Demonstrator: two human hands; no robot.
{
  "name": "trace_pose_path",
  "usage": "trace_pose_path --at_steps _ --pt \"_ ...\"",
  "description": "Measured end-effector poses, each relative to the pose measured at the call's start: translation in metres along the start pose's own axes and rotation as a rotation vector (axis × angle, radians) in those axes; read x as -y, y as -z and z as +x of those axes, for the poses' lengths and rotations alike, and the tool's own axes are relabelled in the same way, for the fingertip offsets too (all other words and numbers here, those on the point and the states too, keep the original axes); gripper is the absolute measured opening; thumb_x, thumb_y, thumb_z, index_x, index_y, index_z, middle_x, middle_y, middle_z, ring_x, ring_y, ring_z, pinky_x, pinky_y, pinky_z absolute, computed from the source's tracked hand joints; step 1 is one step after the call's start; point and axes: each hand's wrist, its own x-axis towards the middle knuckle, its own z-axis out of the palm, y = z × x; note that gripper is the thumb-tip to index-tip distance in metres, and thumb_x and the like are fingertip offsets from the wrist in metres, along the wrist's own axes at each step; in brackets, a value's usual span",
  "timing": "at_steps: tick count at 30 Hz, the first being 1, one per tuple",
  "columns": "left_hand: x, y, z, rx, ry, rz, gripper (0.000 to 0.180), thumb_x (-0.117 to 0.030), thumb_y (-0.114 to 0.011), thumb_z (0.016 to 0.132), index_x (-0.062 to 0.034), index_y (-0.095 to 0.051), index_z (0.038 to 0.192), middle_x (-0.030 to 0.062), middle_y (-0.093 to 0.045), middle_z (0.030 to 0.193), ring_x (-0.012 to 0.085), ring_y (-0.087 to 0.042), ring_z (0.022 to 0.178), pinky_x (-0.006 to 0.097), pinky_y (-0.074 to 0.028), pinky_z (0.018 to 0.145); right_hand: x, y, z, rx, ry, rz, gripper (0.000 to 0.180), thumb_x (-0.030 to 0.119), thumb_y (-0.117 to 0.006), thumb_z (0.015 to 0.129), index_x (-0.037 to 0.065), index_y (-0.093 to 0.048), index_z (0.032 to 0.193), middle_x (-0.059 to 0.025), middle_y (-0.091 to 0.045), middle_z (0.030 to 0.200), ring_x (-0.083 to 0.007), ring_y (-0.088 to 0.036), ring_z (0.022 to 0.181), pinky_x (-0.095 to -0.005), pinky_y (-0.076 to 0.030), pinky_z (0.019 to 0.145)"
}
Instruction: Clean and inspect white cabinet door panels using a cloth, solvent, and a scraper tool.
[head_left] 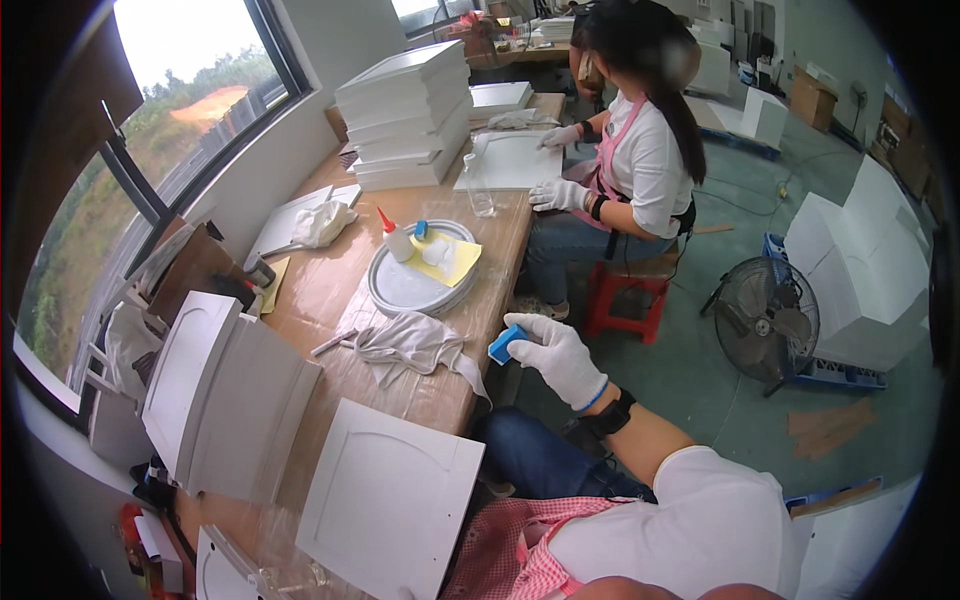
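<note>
Item, nearest me: white door panel lying flat at the bench's near end, overhanging its right edge. Item: my right hand, white-gloved, forearm stretched forward from the lower right, wrist bent, fingers closed round a small blue block held just off the bench's right edge. Item: crumpled white cloth, on the bench just left of the block. Item: my left hand, not in view; its state cannot be told.
</note>
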Motion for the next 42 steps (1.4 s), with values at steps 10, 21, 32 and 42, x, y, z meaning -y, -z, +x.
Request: trace_pose_path --at_steps 10,21,32,42 --pt "0.039 0.032 0.059 0.485 -1.664 0.531 0.046 -0.026 -0.065 0.1 0.0098 -0.061 0.129 0.017 -0.069 0.114 0.03 -0.067 0.096 0.044 -0.058 0.081 0.008 0.005 -0.018 -0.028 0.005 -0.068 0.044 0.012 -0.071 0.095 0.0 -0.063 0.136 -0.0016 -0.07 0.102 -0.0075 -0.061 0.084 -0.0238 -0.052 0.078" --pt "-0.004 -0.003 -0.014 -0.02 -0.158 0.167 0.046 -0.027 -0.063 0.102 0.0149 -0.065 0.121 0.0185 -0.07 0.106 0.028 -0.065 0.092 0.042 -0.054 0.082 0.006 0.002 -0.037 -0.007 -0.015 -0.067 0.046 0.012 -0.07 0.095 0.0 -0.061 0.139 -0.0018 -0.071 0.107 -0.0072 -0.063 0.089 -0.0234 -0.052 0.079" --pt "-0.014 -0.009 -0.015 0.002 -0.036 0.027 0.044 -0.027 -0.062 0.102 0.0058 -0.061 0.13 0.016 -0.07 0.109 0.0294 -0.07 0.091 0.043 -0.059 0.069 0.006 0.007 -0.057 -0.023 0.007 -0.068 0.045 0.012 -0.072 0.095 0.0 -0.063 0.137 -0.0011 -0.069 0.102 -0.007 -0.061 0.086 -0.0236 -0.052 0.08" --pt "-0.006 -0.014 -0.013 -0.025 -0.076 -0.007 0.045 -0.03 -0.064 0.1 0.0003 -0.059 0.133 0.0154 -0.069 0.111 0.0296 -0.07 0.09 0.042 -0.058 0.066 0.026 0.029 -0.062 -0.084 0.053 -0.049 0.045 0.012 -0.071 0.096 0.0 -0.062 0.138 -0.0004 -0.069 0.1 -0.007 -0.06 0.083 -0.0234 -0.051 0.077"
